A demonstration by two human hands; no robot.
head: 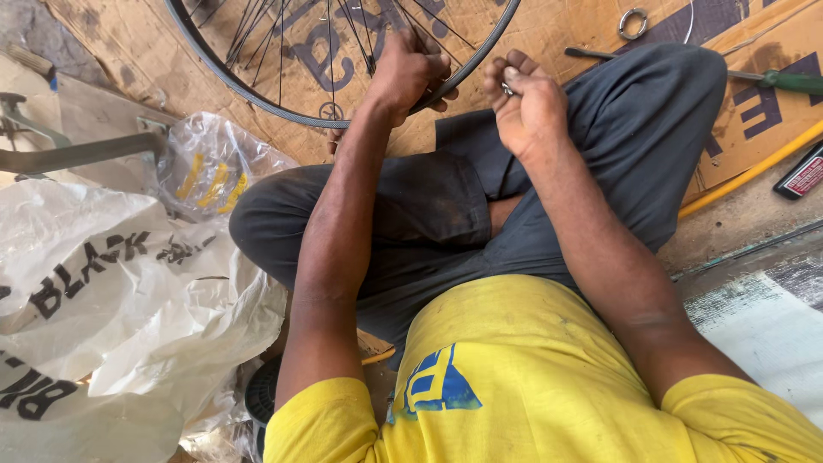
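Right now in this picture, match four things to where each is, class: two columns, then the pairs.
1 left hand
2 right hand
3 screwdriver
4 metal ring

A lying on cardboard, top edge
B gripping the wheel rim
C pinching a small metal part above the knee
D green handle, far right

Pairs: 1-B, 2-C, 3-D, 4-A

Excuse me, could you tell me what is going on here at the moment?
A person sits cross-legged on cardboard. The left hand grips the rim of a spoked bicycle wheel. The right hand pinches a small metal part beside it. A green-handled screwdriver and a metal ring lie nearby.
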